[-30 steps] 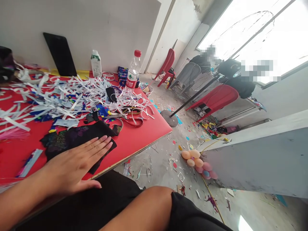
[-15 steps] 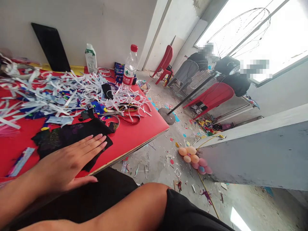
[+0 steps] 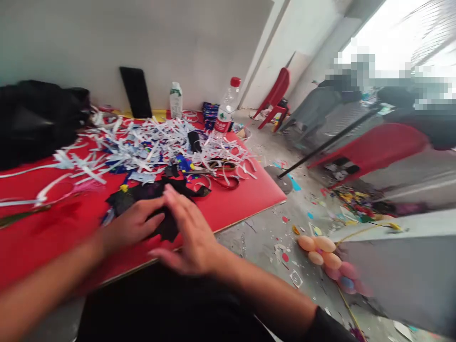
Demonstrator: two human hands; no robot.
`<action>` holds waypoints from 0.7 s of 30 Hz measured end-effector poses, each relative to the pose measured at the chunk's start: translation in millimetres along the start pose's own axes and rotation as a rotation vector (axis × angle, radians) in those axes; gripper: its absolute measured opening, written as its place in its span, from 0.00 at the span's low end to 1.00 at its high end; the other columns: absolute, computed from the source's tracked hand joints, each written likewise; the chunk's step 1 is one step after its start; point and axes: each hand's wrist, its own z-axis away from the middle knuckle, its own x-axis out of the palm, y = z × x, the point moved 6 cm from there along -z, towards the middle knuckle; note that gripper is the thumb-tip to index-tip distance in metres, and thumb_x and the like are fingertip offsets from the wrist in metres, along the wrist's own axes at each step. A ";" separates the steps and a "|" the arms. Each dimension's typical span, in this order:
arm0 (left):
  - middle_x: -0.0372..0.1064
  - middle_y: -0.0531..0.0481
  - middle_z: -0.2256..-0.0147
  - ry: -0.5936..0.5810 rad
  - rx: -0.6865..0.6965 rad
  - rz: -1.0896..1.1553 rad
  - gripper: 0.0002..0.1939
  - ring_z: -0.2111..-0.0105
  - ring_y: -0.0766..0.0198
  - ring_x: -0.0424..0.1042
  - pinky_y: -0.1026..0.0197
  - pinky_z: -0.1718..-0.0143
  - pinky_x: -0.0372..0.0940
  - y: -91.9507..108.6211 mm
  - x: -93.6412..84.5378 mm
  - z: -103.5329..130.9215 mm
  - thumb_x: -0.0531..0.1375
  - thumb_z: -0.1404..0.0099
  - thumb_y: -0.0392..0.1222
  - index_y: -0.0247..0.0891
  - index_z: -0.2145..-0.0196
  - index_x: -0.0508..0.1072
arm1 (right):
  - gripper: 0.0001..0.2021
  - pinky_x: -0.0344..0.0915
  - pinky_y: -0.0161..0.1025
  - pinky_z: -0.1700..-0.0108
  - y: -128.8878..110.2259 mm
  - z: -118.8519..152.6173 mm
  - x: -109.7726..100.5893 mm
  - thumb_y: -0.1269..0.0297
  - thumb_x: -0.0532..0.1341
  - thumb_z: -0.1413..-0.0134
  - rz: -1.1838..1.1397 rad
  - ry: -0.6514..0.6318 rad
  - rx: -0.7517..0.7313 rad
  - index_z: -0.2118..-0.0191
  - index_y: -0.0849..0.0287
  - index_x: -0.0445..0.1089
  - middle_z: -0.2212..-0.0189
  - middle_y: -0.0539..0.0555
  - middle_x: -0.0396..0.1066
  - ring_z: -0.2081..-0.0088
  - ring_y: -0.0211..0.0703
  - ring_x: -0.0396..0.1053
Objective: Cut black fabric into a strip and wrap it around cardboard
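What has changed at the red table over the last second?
The right hand has come into view and now rests on the black fabric piece beside the left hand, whose fingers have curled from flat. The camera swung left. The paper strips, scissors and water bottle stayed put.

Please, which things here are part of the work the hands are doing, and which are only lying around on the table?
In hand:
- left hand and right hand, both on the black patterned fabric piece

Lying about:
- heap of white paper strips
- clear plastic water bottle with red cap
- small white carton
- red-handled scissors
- black bag
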 end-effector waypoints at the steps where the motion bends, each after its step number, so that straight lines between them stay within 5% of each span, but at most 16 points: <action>1: 0.82 0.44 0.49 -0.058 -0.030 0.160 0.20 0.47 0.46 0.80 0.48 0.43 0.73 0.4 3.4 -0.6 0.64 0.31 0.54 0.44 0.46 0.80 | 0.50 0.55 0.52 0.24 9.5 3.0 0.3 0.39 0.52 0.25 0.014 0.006 -0.008 0.20 0.68 0.25 0.21 0.71 0.46 0.20 0.51 0.41; 3: 0.80 0.42 0.49 0.023 -0.098 0.524 0.21 0.46 0.47 0.79 0.46 0.40 0.71 -0.6 1.8 -2.5 0.63 0.31 0.59 0.43 0.49 0.76 | 0.56 0.52 0.58 0.23 18.0 10.0 12.3 0.34 0.55 0.29 0.075 -0.106 -0.020 0.20 0.72 0.25 0.21 0.75 0.40 0.19 0.57 0.36; 5: 0.79 0.44 0.53 0.139 -0.164 0.756 0.22 0.46 0.47 0.79 0.44 0.39 0.70 -3.7 -0.3 -4.8 0.66 0.36 0.60 0.43 0.54 0.74 | 0.55 0.47 0.61 0.22 15.3 17.0 29.2 0.33 0.56 0.31 0.162 -0.289 -0.064 0.20 0.71 0.36 0.22 0.73 0.44 0.20 0.60 0.39; 9: 0.79 0.47 0.61 0.369 -0.201 0.863 0.21 0.53 0.49 0.81 0.42 0.40 0.71 -3.5 -22.9 -7.6 0.62 0.36 0.62 0.41 0.62 0.73 | 0.49 0.49 0.63 0.23 7.2 22.0 44.8 0.36 0.63 0.34 0.292 -0.493 -0.110 0.22 0.67 0.52 0.23 0.67 0.50 0.22 0.64 0.48; 12: 0.78 0.46 0.68 0.387 -0.149 0.517 0.21 0.64 0.52 0.81 0.45 0.52 0.76 11.0 -55.1 0.4 0.55 0.29 0.59 0.40 0.68 0.75 | 0.50 0.51 0.63 0.23 6.6 20.0 44.3 0.37 0.66 0.36 0.329 -0.500 -0.111 0.22 0.67 0.54 0.23 0.67 0.50 0.22 0.65 0.49; 14: 0.79 0.45 0.68 0.242 -0.042 0.013 0.20 0.65 0.55 0.79 0.50 0.55 0.75 29.7 -66.6 14.5 0.55 0.25 0.50 0.39 0.69 0.78 | 0.50 0.51 0.63 0.24 6.8 18.9 43.7 0.36 0.65 0.36 0.338 -0.492 -0.119 0.23 0.67 0.55 0.23 0.67 0.51 0.23 0.66 0.50; 17: 0.83 0.44 0.63 -0.047 0.265 -0.542 0.12 0.61 0.55 0.82 0.52 0.54 0.76 54.7 -53.8 54.7 0.58 0.26 0.39 0.38 0.63 0.82 | 0.48 0.51 0.63 0.24 6.0 17.0 42.9 0.33 0.61 0.34 0.342 -0.472 -0.127 0.23 0.66 0.56 0.24 0.66 0.54 0.23 0.66 0.52; 21: 0.82 0.35 0.46 -0.145 0.412 -0.834 0.14 0.46 0.47 0.81 0.46 0.42 0.76 62.4 -30.7 107.8 0.61 0.25 0.37 0.30 0.46 0.78 | 0.46 0.52 0.63 0.26 -0.9 19.6 41.2 0.35 0.63 0.35 0.351 -0.404 -0.143 0.25 0.67 0.60 0.27 0.68 0.61 0.27 0.67 0.58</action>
